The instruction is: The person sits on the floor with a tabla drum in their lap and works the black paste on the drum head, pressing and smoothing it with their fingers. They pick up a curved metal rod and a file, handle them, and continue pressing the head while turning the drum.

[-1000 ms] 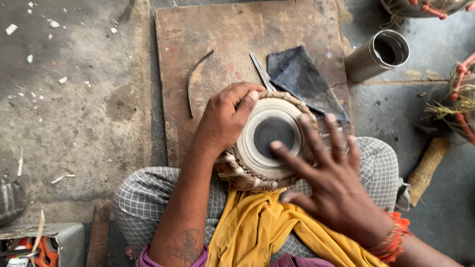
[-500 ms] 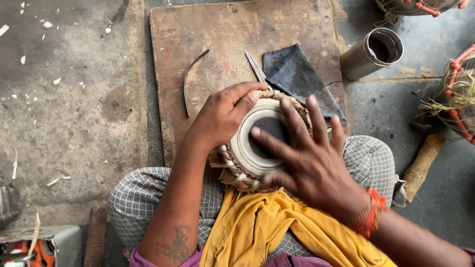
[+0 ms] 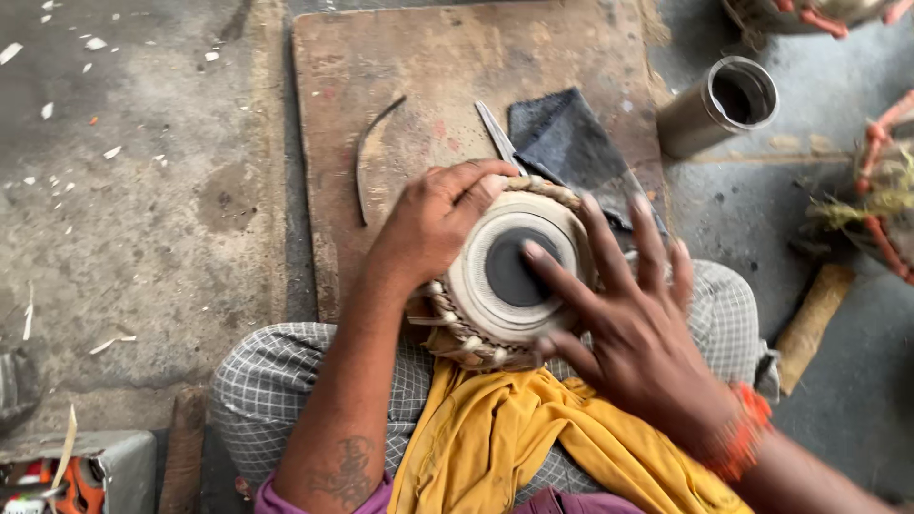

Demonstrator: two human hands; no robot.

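A: Resting in the lap, tilted toward the camera: small round hand drum with pale skin head and black centre patch, laced rim, on a yellow cloth over checked fabric.

B: Change since a second ago?

A: Right hand has slid from the near rim onto the head; fingers spread wide, index tip at the black patch, holding nothing. Left hand unchanged, curled over the far-left rim, gripping the drum. Judged: steadying continues while the skin is being worked or tested.

B: Surroundings? Any packages or labels?

A: Brown wooden board on the floor beyond the drum, bearing a curved dark strip, a thin metal blade and a dark grey cloth. Open cylindrical metal tin at upper right, unlabelled. Bottom left, a grey box with red-orange contents; no signs legible.
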